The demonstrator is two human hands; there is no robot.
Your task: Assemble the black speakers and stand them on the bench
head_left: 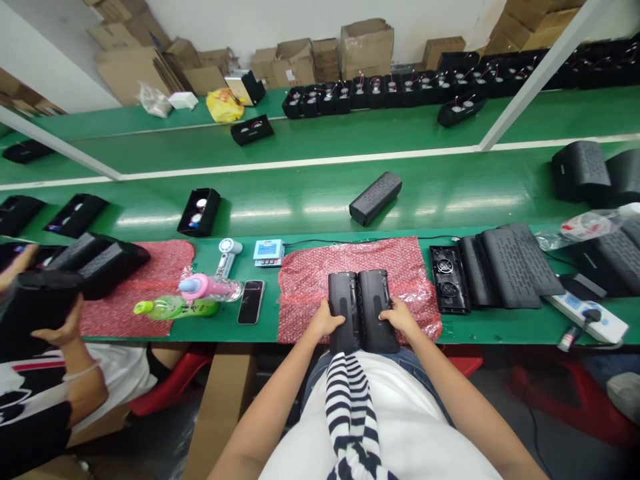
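Observation:
Two black speaker shell halves lie side by side on a red bubble-wrap mat [310,293] at the near edge of the green bench. My left hand [325,321] grips the left half [343,303] at its near end. My right hand [397,316] grips the right half [376,300] in the same way. Fingers of both hands curl round the shells' outer edges.
Right of the mat lie a black speaker frame [449,279] and several black grille covers [505,267], then a white power strip [590,319]. On the left are a phone [251,301], bottles [175,307], a small meter [269,253]. A finished speaker [376,197] rests on the belt. A co-worker [45,333] sits at left.

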